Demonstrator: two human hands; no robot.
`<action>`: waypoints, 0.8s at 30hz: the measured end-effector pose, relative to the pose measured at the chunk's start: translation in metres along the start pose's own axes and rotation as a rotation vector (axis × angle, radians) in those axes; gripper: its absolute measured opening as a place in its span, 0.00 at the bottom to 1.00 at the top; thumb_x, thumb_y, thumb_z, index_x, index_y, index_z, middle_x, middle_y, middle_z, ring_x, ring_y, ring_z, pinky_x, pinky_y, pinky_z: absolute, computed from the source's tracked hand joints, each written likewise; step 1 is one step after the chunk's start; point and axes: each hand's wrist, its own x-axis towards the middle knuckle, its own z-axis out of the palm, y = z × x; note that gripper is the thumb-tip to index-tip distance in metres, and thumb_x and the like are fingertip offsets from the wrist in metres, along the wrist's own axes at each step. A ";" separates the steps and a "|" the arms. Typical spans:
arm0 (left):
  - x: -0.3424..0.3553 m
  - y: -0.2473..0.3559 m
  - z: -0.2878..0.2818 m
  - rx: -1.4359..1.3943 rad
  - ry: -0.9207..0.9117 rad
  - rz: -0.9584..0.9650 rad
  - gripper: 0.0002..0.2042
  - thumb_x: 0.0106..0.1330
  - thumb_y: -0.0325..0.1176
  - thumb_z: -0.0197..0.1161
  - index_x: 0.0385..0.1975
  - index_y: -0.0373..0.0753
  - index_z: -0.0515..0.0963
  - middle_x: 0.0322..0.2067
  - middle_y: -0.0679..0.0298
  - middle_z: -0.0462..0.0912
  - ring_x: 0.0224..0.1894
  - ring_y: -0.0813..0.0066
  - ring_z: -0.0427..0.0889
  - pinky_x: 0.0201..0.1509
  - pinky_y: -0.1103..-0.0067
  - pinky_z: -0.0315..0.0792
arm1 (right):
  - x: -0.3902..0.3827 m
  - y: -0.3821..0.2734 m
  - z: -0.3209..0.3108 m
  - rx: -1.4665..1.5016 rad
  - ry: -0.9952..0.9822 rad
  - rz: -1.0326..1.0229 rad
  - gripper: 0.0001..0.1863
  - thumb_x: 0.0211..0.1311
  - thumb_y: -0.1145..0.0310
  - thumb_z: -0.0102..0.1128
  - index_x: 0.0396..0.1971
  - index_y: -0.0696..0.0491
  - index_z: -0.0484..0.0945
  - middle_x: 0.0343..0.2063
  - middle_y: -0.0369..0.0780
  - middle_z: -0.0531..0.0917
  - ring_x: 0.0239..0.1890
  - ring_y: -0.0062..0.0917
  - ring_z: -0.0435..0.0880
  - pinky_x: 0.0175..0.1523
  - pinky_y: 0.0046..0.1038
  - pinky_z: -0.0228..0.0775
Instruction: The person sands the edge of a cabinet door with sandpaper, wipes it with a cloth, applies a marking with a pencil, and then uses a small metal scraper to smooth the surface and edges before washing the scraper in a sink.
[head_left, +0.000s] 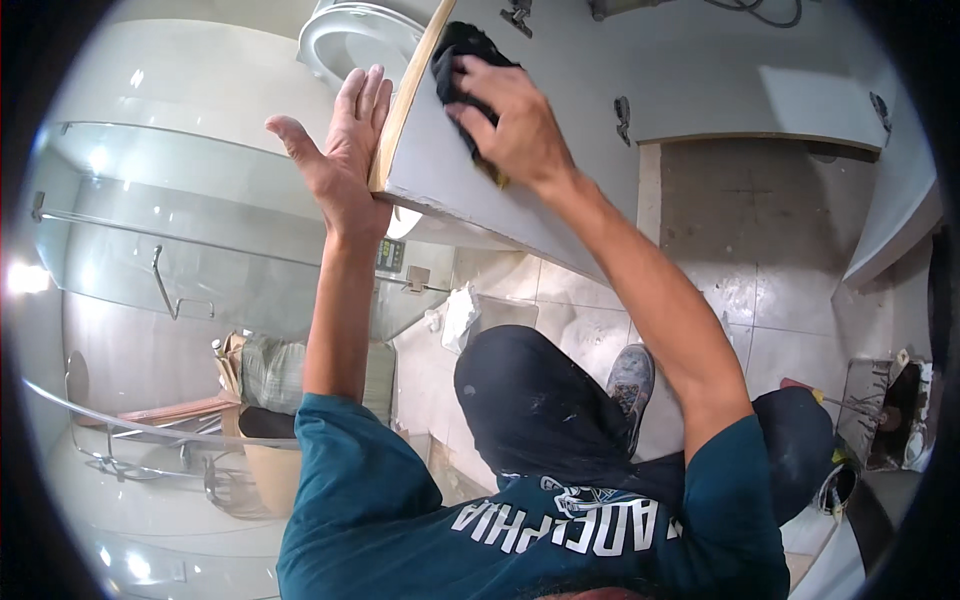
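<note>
I see white letters point(610, 530) on a shirt point(400, 535).
Right hand point(520, 125) grips a crumpled black rag point(465, 55) on the grey door point(590, 110); left hand point(345, 165) open.

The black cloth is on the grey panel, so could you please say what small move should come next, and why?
Perhaps slide the black cloth across the grey panel: the right hand holds it near the wooden edge, the left hand touches that edge, and much panel lies uncovered.

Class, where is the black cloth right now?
In the head view, the black cloth is near the top centre, between the right hand and the grey panel, just right of the panel's wooden edge.
</note>
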 end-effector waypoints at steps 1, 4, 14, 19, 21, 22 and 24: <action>-0.001 0.001 0.004 0.000 0.006 -0.003 0.64 0.58 0.85 0.27 0.75 0.24 0.41 0.76 0.42 0.45 0.79 0.52 0.45 0.81 0.66 0.42 | 0.008 0.000 -0.003 0.021 0.084 0.037 0.14 0.54 0.67 0.73 0.40 0.56 0.85 0.44 0.47 0.86 0.48 0.42 0.83 0.57 0.38 0.75; -0.007 0.000 -0.001 -0.034 -0.024 -0.016 0.63 0.58 0.85 0.24 0.76 0.26 0.38 0.78 0.43 0.40 0.81 0.55 0.38 0.81 0.69 0.36 | -0.006 -0.041 -0.002 0.190 -0.002 0.195 0.13 0.53 0.66 0.74 0.36 0.57 0.83 0.37 0.45 0.84 0.41 0.41 0.84 0.49 0.37 0.77; -0.006 0.000 -0.016 0.061 -0.018 -0.049 0.63 0.58 0.85 0.23 0.76 0.27 0.37 0.78 0.44 0.40 0.81 0.55 0.39 0.81 0.69 0.35 | 0.007 -0.059 0.002 0.247 -0.041 0.231 0.12 0.52 0.66 0.74 0.31 0.57 0.84 0.32 0.45 0.85 0.36 0.41 0.86 0.45 0.36 0.79; -0.008 -0.003 -0.021 0.027 -0.025 -0.023 0.63 0.58 0.85 0.23 0.76 0.27 0.36 0.78 0.44 0.40 0.81 0.55 0.38 0.81 0.69 0.35 | 0.001 -0.072 0.008 0.280 -0.068 0.099 0.12 0.53 0.67 0.74 0.32 0.57 0.84 0.32 0.45 0.85 0.35 0.41 0.85 0.43 0.36 0.78; -0.005 -0.002 -0.019 -0.002 -0.018 -0.043 0.62 0.59 0.84 0.24 0.76 0.27 0.37 0.78 0.44 0.40 0.81 0.55 0.38 0.81 0.68 0.35 | 0.013 -0.058 0.007 0.268 -0.036 0.163 0.11 0.53 0.67 0.74 0.33 0.57 0.83 0.33 0.44 0.85 0.36 0.41 0.85 0.44 0.37 0.77; -0.004 -0.001 -0.013 -0.029 -0.011 -0.036 0.62 0.59 0.84 0.24 0.76 0.27 0.37 0.78 0.44 0.41 0.80 0.54 0.38 0.81 0.68 0.35 | 0.018 -0.053 0.006 0.262 -0.017 0.189 0.11 0.54 0.67 0.74 0.33 0.57 0.83 0.33 0.44 0.85 0.37 0.41 0.84 0.45 0.38 0.77; -0.002 -0.003 -0.003 -0.089 -0.012 -0.010 0.62 0.60 0.84 0.24 0.76 0.26 0.38 0.77 0.43 0.41 0.80 0.53 0.39 0.81 0.67 0.35 | -0.005 -0.056 0.016 0.120 0.088 0.083 0.13 0.54 0.67 0.72 0.38 0.55 0.84 0.43 0.45 0.82 0.49 0.43 0.79 0.55 0.38 0.71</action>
